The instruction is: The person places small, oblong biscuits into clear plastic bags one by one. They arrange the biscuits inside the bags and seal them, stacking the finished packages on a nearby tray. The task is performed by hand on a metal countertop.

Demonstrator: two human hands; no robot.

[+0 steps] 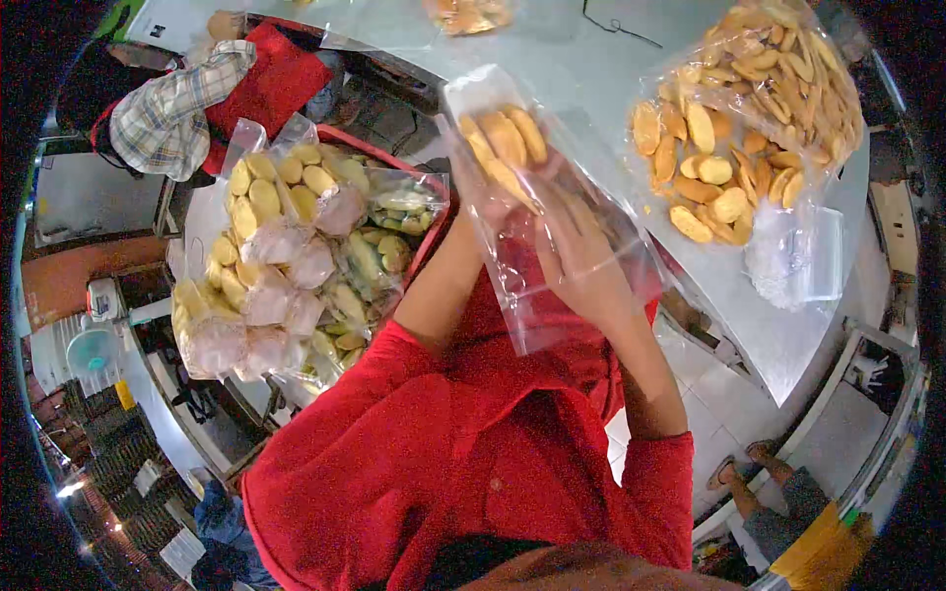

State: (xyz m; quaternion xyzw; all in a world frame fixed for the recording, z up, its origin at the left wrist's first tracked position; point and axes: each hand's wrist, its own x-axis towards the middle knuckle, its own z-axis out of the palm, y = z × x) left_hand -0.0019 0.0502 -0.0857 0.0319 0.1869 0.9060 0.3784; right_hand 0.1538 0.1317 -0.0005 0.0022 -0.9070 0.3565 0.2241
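A clear plastic bag (507, 305) with a white upper end is between my hands above the table's near edge. Several oval golden-brown toasted bread slices (505, 138) lie inside it. My left hand (485, 197) grips the bag from the left side, its fingers partly hidden behind the film and the slices. My right hand (579, 254) is closed on the bag from the right, fingers bent against its lower part. Clear film overlaps parts of both hands, so the fingertips are hard to make out.
On the table (562, 69), a large open bag (788, 89) spills loose slices (714, 172) at the right, beside a stack of empty clear bags (793, 256). Several filled bags (271, 266) crowd a red crate (379, 148) on the left. A person in a checked shirt (168, 118) sits far left.
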